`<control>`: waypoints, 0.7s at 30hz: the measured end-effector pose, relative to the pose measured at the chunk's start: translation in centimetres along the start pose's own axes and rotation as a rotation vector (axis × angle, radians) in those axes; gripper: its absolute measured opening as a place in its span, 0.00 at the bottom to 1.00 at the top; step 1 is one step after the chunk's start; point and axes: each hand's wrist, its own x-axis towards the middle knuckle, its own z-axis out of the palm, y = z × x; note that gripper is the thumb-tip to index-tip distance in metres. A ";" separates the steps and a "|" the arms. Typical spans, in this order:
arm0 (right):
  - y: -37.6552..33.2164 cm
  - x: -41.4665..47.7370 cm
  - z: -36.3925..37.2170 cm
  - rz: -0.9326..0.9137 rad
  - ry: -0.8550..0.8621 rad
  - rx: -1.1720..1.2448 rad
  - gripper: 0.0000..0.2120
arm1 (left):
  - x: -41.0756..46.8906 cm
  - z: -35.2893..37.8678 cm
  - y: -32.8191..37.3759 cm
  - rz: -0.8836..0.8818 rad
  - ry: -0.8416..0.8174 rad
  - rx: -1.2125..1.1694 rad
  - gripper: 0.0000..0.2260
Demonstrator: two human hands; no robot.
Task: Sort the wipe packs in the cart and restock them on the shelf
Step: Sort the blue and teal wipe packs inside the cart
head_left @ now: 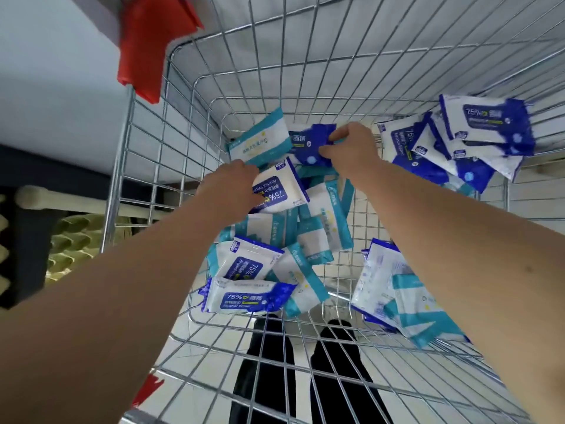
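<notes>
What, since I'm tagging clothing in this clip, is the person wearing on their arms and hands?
Nothing that shows. The left forearm and right forearm are bare up to the picture's edge: no sleeves, wristbands or watch. The left hand and right hand are ungloved; no rings show, though the fingers are partly hidden.

The cart point(146, 154) is open above, so I reach straight down; wire walls close all four sides. A heap of packs point(318, 228) fills the middle and left, where my left hand point(232, 185) grips a white pack point(278, 191) and my right hand point(351, 148) pinches a blue pack point(312, 142). Stacks lean in the far right corner point(477, 133) and on the near right wall point(406, 295). Between them lies a bare strip of wire floor point(342, 270).
</notes>
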 end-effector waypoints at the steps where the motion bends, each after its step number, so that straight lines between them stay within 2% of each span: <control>1: -0.2 -0.2 -0.2 0.022 -0.016 0.045 0.11 | -0.3 -0.1 0.0 -0.007 0.008 -0.052 0.18; 3: -0.3 -0.7 -1.3 0.057 -0.015 0.132 0.13 | -0.9 -0.7 0.1 -0.025 0.041 -0.123 0.17; 6: 0.3 -1.7 -4.7 0.050 -0.012 0.125 0.22 | -2.0 -2.2 1.3 -0.051 0.105 -0.111 0.14; 10: 1.7 -4.3 -11.2 -0.100 -0.078 -0.114 0.07 | -3.0 -3.4 4.6 -0.037 0.126 -0.059 0.12; 13: 3.5 -5.9 -15.5 -0.096 -0.093 -0.160 0.04 | -3.5 -3.6 7.8 -0.022 0.088 -0.049 0.12; 18: 6.4 -7.4 -20.2 -0.022 -0.055 -0.102 0.09 | -3.4 -3.8 12.9 0.029 0.089 -0.069 0.12; 21: 8.1 -6.4 -21.7 0.075 0.019 0.043 0.07 | -2.8 -4.3 15.4 0.008 0.116 -0.119 0.13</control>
